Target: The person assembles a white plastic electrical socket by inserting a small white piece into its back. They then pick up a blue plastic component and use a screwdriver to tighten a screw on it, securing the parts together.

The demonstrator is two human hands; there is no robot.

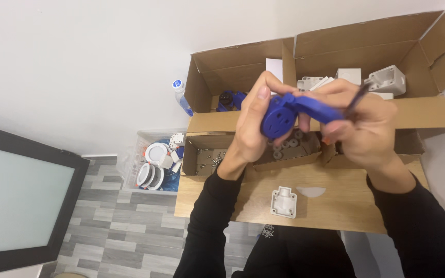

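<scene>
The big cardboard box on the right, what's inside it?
Inside the box lie white plastic housings. The right hand and the blue part cover its near side, so anything there is hidden.

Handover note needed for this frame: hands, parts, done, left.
Left hand: grips the round end of the blue plastic part, held up over the table.
Right hand: holds the part's other end and a thin dark tool.
White housing lies loose on the wooden table. Small box of screws sits at front left; more white housings are in the big carton behind.
Done: blue part picked up. Left: white housing not yet joined to it.
</scene>
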